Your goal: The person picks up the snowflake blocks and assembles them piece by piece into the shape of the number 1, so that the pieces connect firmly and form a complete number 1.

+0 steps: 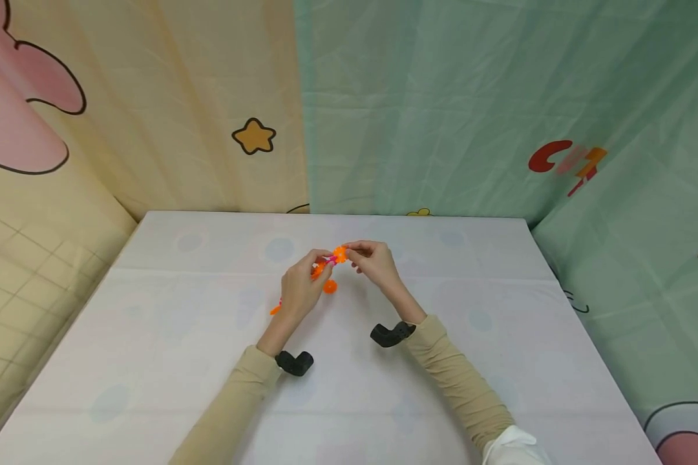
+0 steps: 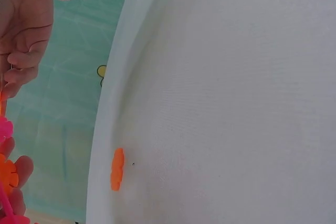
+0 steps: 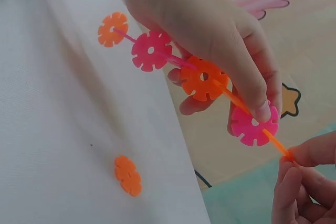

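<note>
A chain of notched plastic snowflake discs, orange and pink by turns, runs through my left hand [image 1: 304,284]. In the right wrist view its far end is an orange disc [image 3: 105,36], followed by a pink disc [image 3: 143,60] and an orange disc [image 3: 194,85]. My left thumb and fingers pinch the pink disc [image 3: 241,129] nearest my right hand. The fingertips of my right hand [image 1: 375,263] pinch an orange disc [image 3: 275,143], seen edge-on, its inner edge at that pink disc's rim. The chain hangs above the table, partly hidden behind my left hand in the head view.
One loose orange disc [image 1: 329,286] lies on the white-covered table [image 1: 442,400] just below the hands. Black wrist cameras [image 1: 294,363] sit on both wrists. Printed curtains [image 1: 419,116] stand behind the table's far edge and along its sides.
</note>
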Demonstrator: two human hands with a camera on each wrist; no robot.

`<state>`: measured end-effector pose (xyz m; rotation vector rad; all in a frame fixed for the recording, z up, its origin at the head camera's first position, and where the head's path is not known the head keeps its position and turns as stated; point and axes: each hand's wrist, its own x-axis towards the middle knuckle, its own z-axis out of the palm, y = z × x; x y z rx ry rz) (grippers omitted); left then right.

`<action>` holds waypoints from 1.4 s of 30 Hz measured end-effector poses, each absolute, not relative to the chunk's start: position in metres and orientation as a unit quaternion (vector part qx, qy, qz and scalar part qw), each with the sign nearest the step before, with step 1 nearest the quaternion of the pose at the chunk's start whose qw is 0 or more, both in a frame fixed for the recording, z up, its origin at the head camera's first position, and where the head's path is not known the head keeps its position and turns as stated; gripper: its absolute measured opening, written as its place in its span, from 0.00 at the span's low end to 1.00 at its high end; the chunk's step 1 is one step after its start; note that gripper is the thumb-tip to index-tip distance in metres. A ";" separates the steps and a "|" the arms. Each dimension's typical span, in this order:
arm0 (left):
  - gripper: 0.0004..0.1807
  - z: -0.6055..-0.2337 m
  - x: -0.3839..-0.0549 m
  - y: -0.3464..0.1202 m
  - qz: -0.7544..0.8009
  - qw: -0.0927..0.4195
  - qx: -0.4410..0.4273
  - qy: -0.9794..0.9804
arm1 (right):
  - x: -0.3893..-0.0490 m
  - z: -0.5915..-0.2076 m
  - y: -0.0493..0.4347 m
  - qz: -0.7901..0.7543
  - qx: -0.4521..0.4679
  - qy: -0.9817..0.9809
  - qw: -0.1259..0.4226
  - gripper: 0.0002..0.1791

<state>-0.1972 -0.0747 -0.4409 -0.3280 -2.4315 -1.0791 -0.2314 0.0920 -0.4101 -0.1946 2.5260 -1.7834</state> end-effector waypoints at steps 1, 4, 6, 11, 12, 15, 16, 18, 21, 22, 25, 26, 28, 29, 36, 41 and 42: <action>0.11 -0.441 -0.197 -0.075 -0.390 0.232 -0.122 -0.883 | -0.232 -0.410 0.092 -0.578 -0.063 0.814 0.021 0.13; 0.11 -0.441 -0.198 -0.075 -0.381 0.246 -0.131 -0.882 | -0.231 -0.410 0.093 -0.584 -0.064 0.809 0.018 0.13; 0.12 -0.442 -0.199 -0.075 -0.373 0.259 -0.137 -0.880 | -0.231 -0.410 0.093 -0.588 -0.065 0.806 0.017 0.12; 0.14 -0.444 -0.200 -0.076 -0.356 0.290 -0.147 -0.876 | -0.230 -0.408 0.093 -0.590 -0.065 0.805 0.018 0.12; 0.14 -0.445 -0.200 -0.076 -0.352 0.294 -0.146 -0.876 | -0.229 -0.408 0.092 -0.589 -0.066 0.805 0.021 0.12; 0.12 -0.446 -0.201 -0.078 -0.346 0.302 -0.142 -0.877 | -0.229 -0.407 0.091 -0.590 -0.067 0.804 0.031 0.13; 0.11 -0.446 -0.201 -0.078 -0.345 0.301 -0.139 -0.878 | -0.229 -0.407 0.090 -0.588 -0.068 0.805 0.035 0.13; 0.10 -0.447 -0.201 -0.079 -0.344 0.298 -0.135 -0.880 | -0.229 -0.408 0.090 -0.590 -0.071 0.803 0.043 0.14; 0.10 -0.447 -0.202 -0.081 -0.345 0.292 -0.130 -0.882 | -0.229 -0.408 0.089 -0.591 -0.073 0.802 0.053 0.14; 0.11 -0.447 -0.202 -0.082 -0.346 0.290 -0.128 -0.883 | -0.229 -0.408 0.088 -0.591 -0.075 0.802 0.054 0.14; 0.11 -0.446 -0.201 -0.083 -0.350 0.284 -0.125 -0.884 | -0.229 -0.408 0.088 -0.589 -0.077 0.802 0.058 0.14; 0.11 -0.446 -0.201 -0.084 -0.352 0.281 -0.123 -0.884 | -0.229 -0.408 0.087 -0.588 -0.078 0.803 0.058 0.14; 0.10 -0.446 -0.202 -0.084 -0.355 0.280 -0.121 -0.884 | -0.229 -0.408 0.087 -0.586 -0.080 0.805 0.059 0.14; 0.10 -0.446 -0.202 -0.084 -0.357 0.279 -0.120 -0.883 | -0.229 -0.408 0.088 -0.585 -0.081 0.805 0.059 0.14; 0.10 -0.445 -0.201 -0.085 -0.373 0.279 -0.098 -0.880 | -0.232 -0.415 0.090 -0.588 -0.082 0.803 0.055 0.14; 0.11 -0.445 -0.201 -0.087 -0.393 0.275 -0.079 -0.874 | -0.237 -0.430 0.091 -0.574 -0.085 0.813 0.055 0.14; 0.11 -0.445 -0.201 -0.087 -0.397 0.275 -0.077 -0.872 | -0.238 -0.433 0.091 -0.568 -0.085 0.817 0.056 0.14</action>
